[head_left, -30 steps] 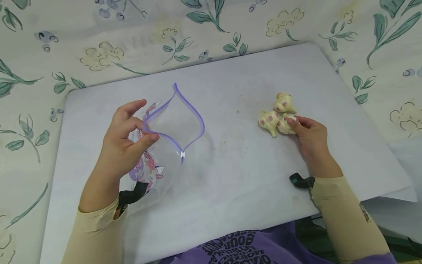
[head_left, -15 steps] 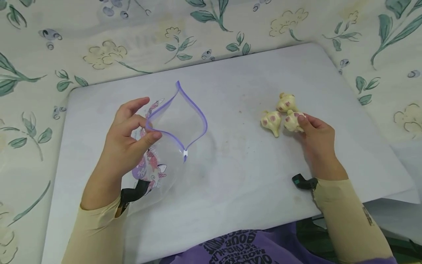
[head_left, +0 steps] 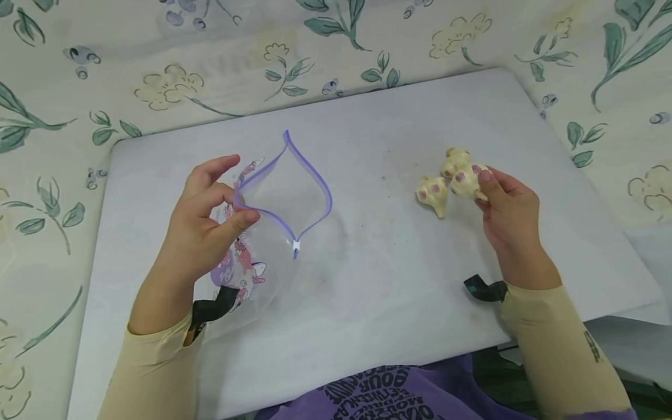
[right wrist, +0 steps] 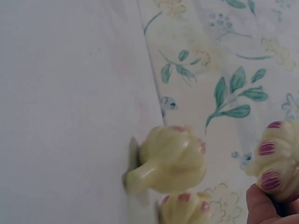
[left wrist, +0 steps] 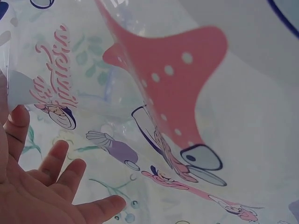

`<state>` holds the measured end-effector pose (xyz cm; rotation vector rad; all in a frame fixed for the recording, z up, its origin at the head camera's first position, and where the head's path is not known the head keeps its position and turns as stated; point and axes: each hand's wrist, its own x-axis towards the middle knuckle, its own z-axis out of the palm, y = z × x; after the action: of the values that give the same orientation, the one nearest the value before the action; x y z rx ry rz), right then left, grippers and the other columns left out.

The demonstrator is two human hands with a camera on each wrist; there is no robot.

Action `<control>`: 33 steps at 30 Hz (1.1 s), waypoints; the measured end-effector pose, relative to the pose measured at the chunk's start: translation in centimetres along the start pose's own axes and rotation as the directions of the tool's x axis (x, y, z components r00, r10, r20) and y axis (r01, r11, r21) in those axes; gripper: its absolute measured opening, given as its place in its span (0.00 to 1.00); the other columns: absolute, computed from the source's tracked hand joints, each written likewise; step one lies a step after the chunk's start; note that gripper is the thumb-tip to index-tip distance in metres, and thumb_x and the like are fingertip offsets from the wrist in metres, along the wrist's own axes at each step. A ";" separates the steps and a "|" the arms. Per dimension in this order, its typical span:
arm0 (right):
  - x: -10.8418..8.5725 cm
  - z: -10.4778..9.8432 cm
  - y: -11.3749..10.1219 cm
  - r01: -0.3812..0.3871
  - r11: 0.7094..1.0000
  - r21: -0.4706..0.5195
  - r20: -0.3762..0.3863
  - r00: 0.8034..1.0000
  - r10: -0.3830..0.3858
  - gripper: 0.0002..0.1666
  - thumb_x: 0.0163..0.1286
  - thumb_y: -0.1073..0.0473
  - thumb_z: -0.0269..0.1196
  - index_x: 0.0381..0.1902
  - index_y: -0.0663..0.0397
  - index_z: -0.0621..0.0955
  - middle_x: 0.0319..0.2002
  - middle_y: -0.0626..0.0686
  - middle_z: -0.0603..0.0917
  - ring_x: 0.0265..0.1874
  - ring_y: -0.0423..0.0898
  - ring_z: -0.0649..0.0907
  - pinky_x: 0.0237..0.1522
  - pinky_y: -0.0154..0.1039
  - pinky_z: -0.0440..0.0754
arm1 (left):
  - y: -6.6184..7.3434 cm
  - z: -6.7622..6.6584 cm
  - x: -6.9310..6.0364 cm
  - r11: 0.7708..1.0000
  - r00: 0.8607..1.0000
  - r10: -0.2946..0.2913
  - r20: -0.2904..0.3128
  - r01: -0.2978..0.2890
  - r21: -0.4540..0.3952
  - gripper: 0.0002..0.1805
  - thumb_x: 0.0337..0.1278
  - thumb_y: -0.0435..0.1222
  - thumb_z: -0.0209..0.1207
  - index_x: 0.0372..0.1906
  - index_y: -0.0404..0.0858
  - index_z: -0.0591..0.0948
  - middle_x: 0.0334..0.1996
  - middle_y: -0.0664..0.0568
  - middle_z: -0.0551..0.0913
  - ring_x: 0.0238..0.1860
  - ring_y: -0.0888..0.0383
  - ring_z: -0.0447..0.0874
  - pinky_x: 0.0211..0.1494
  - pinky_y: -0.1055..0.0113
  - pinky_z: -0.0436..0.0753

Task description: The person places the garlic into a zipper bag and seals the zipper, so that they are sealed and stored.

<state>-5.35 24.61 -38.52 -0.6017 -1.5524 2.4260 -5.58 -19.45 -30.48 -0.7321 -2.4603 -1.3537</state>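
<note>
My left hand [head_left: 194, 230] pinches the near-left rim of a clear zip bag [head_left: 244, 271] between thumb and fingers. The bag's purple-edged mouth gapes wide, and a white slider [head_left: 296, 245] sits at its near corner. Pink and purple sea-creature prints fill much of the left wrist view. Over on the right, my right hand [head_left: 514, 219] grips a garlic bulb [head_left: 466, 181] with purple patches, apparently raised off the table. Two similar garlic bulbs rest close by, one to the left [head_left: 433, 193] and one behind [head_left: 454, 160]. Both also show in the right wrist view.
A white sheet covers the table [head_left: 378, 280]. Floral cloth [head_left: 362, 35] hangs along the far side and surrounds the table's left and right edges. Black wrist mounts [head_left: 214, 306] stick out from both sleeves. A purple printed garment shows at the near edge.
The right hand has drawn its garlic bulb away from the others and tilted it, seemingly lifting it. The left hand and bag have hardly changed; the view shifted slightly.
</note>
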 end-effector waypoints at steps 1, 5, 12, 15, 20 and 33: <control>-0.2 0.5 -0.1 0.016 1.000 0.023 0.028 0.999 -0.017 0.26 0.57 0.55 0.75 0.51 0.62 0.85 0.48 0.54 0.86 0.43 0.43 0.89 0.44 0.32 0.86 | 0.0 0.0 0.0 1.000 1.000 0.002 -0.001 -0.002 0.002 0.23 0.52 0.53 0.69 0.24 0.38 0.78 0.70 0.42 0.72 0.74 0.52 0.62 0.73 0.51 0.63; -0.9 2.5 -0.5 0.058 0.995 0.077 0.141 0.988 -0.068 0.22 0.61 0.59 0.72 0.51 0.65 0.85 0.47 0.56 0.86 0.41 0.43 0.89 0.44 0.32 0.86 | 0.0 0.0 -0.1 1.000 1.000 0.008 -0.003 -0.008 -0.003 0.23 0.52 0.53 0.70 0.24 0.38 0.78 0.69 0.42 0.72 0.74 0.52 0.63 0.73 0.47 0.62; -2.2 6.5 -0.9 0.094 0.992 0.083 0.290 0.950 -0.115 0.12 0.67 0.62 0.68 0.46 0.62 0.87 0.47 0.56 0.82 0.40 0.43 0.89 0.40 0.31 0.86 | 0.2 -0.1 -0.1 1.000 1.000 -0.007 0.013 0.007 0.001 0.18 0.52 0.47 0.71 0.25 0.38 0.79 0.70 0.44 0.71 0.75 0.52 0.61 0.73 0.47 0.62; -2.6 8.1 -0.8 0.111 0.994 0.020 0.329 0.938 -0.112 0.08 0.68 0.61 0.67 0.44 0.57 0.88 0.45 0.54 0.82 0.32 0.40 0.86 0.30 0.26 0.81 | 0.3 -0.1 -0.2 1.000 1.000 0.004 0.010 -0.004 -0.003 0.19 0.52 0.48 0.71 0.25 0.38 0.78 0.70 0.43 0.72 0.74 0.52 0.62 0.73 0.46 0.62; -3.4 10.4 -0.7 0.124 0.992 -0.038 0.392 0.915 -0.099 0.06 0.70 0.63 0.66 0.42 0.51 0.89 0.40 0.49 0.87 0.29 0.39 0.83 0.30 0.25 0.79 | 0.4 0.0 -0.2 1.000 1.000 0.019 0.016 -0.019 -0.002 0.21 0.52 0.50 0.71 0.25 0.38 0.78 0.70 0.42 0.72 0.74 0.51 0.62 0.72 0.44 0.62; -4.8 14.1 -0.3 0.119 0.993 -0.027 0.494 0.865 -0.090 0.12 0.69 0.69 0.65 0.49 0.66 0.85 0.42 0.50 0.88 0.40 0.42 0.87 0.48 0.36 0.86 | 1.0 0.0 -0.1 1.000 0.999 0.010 0.046 -0.011 0.008 0.22 0.53 0.54 0.68 0.25 0.40 0.78 0.71 0.43 0.71 0.75 0.52 0.60 0.72 0.40 0.61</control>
<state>-7.26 11.39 -32.03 0.1189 -1.7772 2.5847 -4.96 -19.03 -29.87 -0.7813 -2.4917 -1.3369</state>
